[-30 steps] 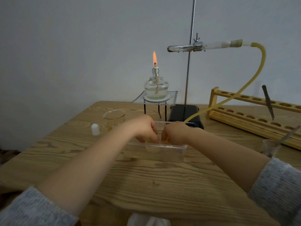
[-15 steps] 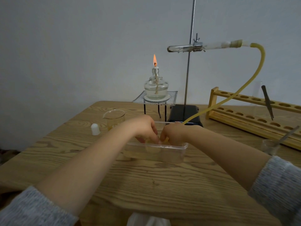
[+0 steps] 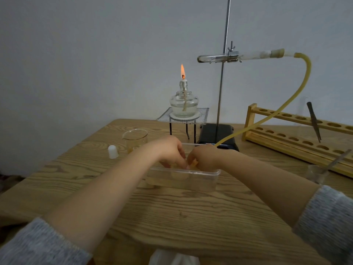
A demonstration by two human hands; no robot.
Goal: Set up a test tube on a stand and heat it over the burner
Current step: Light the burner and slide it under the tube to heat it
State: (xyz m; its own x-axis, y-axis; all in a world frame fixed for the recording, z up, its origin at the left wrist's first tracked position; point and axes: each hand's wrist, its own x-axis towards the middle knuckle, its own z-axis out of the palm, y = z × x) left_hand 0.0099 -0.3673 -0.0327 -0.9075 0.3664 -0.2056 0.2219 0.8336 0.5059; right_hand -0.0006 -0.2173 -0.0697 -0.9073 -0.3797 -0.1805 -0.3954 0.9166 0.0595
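Observation:
A test tube (image 3: 214,57) lies horizontal in the clamp of a retort stand (image 3: 222,88), stoppered at its right end. A yellow rubber hose (image 3: 303,83) runs from the stopper down to my right hand (image 3: 205,156). The lit glass alcohol burner (image 3: 183,104) stands on a wire gauze tripod (image 3: 183,119), left of and below the tube's closed end. Both hands reach into a clear plastic tub (image 3: 183,177). My right hand pinches the hose end. My left hand (image 3: 169,151) has its fingers bent down at something small and hidden in the tub.
A glass beaker (image 3: 136,138) and a white cap (image 3: 113,151) stand left of the tub. A wooden test tube rack (image 3: 298,138) with a dark metal tool (image 3: 314,121) fills the right side. A small glass with a metal rod (image 3: 318,174) sits near my right forearm.
My right hand has shifted slightly left toward my left hand inside the tub, bringing the hose end with it. The flame flickers; nothing else has moved.

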